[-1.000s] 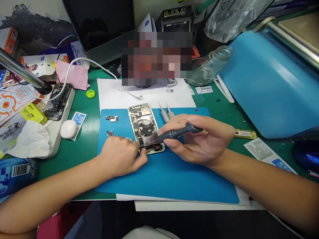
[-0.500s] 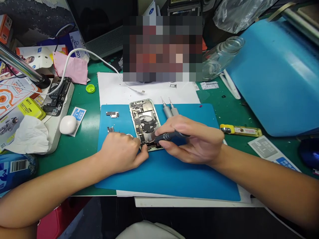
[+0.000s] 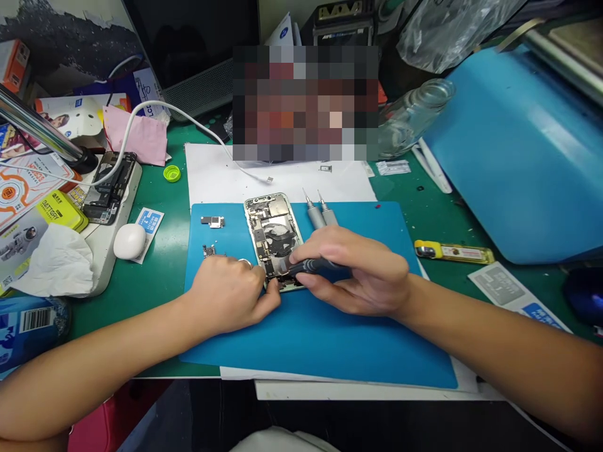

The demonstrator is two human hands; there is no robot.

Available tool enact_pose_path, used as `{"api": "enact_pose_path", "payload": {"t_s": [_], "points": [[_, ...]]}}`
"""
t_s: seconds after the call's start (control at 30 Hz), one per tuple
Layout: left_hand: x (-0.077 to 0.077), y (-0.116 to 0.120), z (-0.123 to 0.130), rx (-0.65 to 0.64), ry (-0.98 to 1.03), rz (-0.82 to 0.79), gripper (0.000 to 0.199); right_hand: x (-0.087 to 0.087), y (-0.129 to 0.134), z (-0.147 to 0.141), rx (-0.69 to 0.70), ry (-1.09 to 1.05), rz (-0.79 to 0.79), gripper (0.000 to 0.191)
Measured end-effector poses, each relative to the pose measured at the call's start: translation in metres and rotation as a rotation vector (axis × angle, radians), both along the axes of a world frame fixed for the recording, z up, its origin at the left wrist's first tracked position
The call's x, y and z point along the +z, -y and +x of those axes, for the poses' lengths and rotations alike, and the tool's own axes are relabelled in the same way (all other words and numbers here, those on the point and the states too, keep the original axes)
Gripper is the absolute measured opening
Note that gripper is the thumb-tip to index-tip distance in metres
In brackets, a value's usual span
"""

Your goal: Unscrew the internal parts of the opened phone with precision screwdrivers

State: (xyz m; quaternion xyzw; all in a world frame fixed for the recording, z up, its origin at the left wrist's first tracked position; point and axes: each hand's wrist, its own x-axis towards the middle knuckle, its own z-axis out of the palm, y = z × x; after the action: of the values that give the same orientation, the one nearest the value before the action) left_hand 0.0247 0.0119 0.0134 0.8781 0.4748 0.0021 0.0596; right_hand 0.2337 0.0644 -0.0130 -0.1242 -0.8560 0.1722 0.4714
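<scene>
An opened phone (image 3: pixel 277 242) lies face up on a blue mat (image 3: pixel 320 345), its inner parts and flat cables exposed. My left hand (image 3: pixel 230 292) is curled at the phone's lower left corner, thumb against the bottom edge, steadying it; its fingertips are partly hidden. Black tweezers (image 3: pixel 318 266) are pinched in my right hand (image 3: pixel 353 270), their tips over the phone's lower end. Just beyond that hand, two grey screwdrivers (image 3: pixel 315 213) lie side by side. Left of the phone are a small metal-shielded part (image 3: pixel 213 221) and another small part (image 3: pixel 208 250).
A white cable (image 3: pixel 188 115) arcs over the desk to white paper. On the left stand a second opened phone (image 3: pixel 109 188), a white earbud case (image 3: pixel 129 242) and a green cap (image 3: pixel 172 174). To the right are a glass jar (image 3: pixel 414 119), a yellow-capped tube (image 3: pixel 455 252) and a big blue sheet (image 3: pixel 513 150).
The whole view has shifted slightly, so the desk sits a little lower. My right hand and the tweezers have moved slightly left over the phone's lower end. My left hand stays at its corner.
</scene>
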Motion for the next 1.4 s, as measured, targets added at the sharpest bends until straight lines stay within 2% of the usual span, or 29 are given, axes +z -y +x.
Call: {"api": "enact_pose_path", "payload": {"t_s": [0.57, 0.87, 1.13, 1.4], "points": [[-0.001, 0.001, -0.002, -0.006, 0.021, 0.044, 0.041, 0.006, 0.001, 0.0, 0.056, 0.007, 0.061, 0.057], [-0.004, 0.001, -0.003, -0.009, 0.048, 0.08, 0.044, 0.011, 0.0, -0.003, 0.01, 0.019, 0.154, 0.034], [-0.005, 0.001, -0.003, -0.02, 0.072, 0.146, 0.041, 0.015, 0.003, 0.0, 0.019, 0.062, 0.088, 0.042], [-0.006, 0.001, -0.003, -0.025, 0.085, 0.165, 0.041, 0.013, 0.002, -0.004, 0.003, 0.023, 0.158, 0.032]]}}
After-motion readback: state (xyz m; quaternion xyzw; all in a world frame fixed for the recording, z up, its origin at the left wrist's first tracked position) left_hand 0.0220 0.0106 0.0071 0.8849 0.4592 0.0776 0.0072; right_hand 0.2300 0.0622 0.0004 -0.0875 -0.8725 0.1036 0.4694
